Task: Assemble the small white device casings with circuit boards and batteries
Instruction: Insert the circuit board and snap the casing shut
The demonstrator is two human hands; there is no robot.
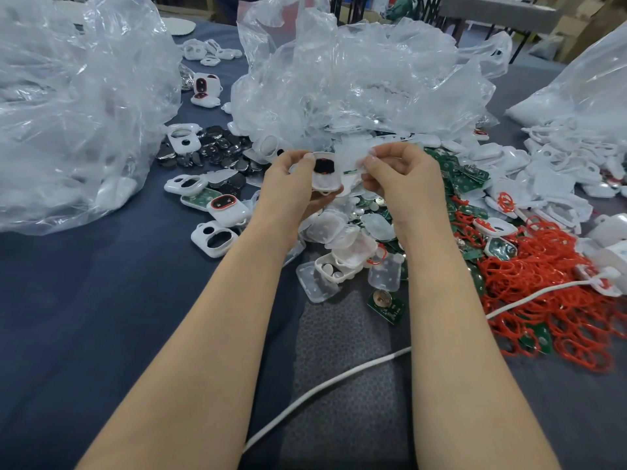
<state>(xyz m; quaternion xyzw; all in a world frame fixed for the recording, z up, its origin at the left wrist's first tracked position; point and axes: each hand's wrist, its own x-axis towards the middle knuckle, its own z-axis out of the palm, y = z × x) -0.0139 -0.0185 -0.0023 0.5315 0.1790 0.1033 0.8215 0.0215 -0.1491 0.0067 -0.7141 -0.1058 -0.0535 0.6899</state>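
Your left hand (288, 188) grips a small white casing (327, 184), thumb curled over its upper rim and fingers wrapped underneath. The casing faces up and shows a round black part (324, 166) with a trace of red at its edge. Your right hand (403, 181) pinches a thin translucent cover (351, 152) between thumb and forefinger. It holds the cover at two o'clock from the casing, just beside it; whether the two touch is unclear. Both hands hover above the middle of a dark blue table (101, 317). Directly below them, at six o'clock, lies a heap of more translucent covers (339, 232), and further along a single green circuit board (386, 305) rests on a grey mat (339, 368). A white cable (322, 388) crosses the mat toward four o'clock. At four o'clock a large tangle of red rings (543, 300) spreads out, with more green boards (470, 179) at three o'clock. At ten o'clock sits a cluster of dark coin batteries (217, 147), and at eight o'clock several loose white casing shells (213, 237). Crumpled clear plastic bags rise at nine o'clock (68, 113), twelve o'clock (356, 79) and two o'clock (593, 79).
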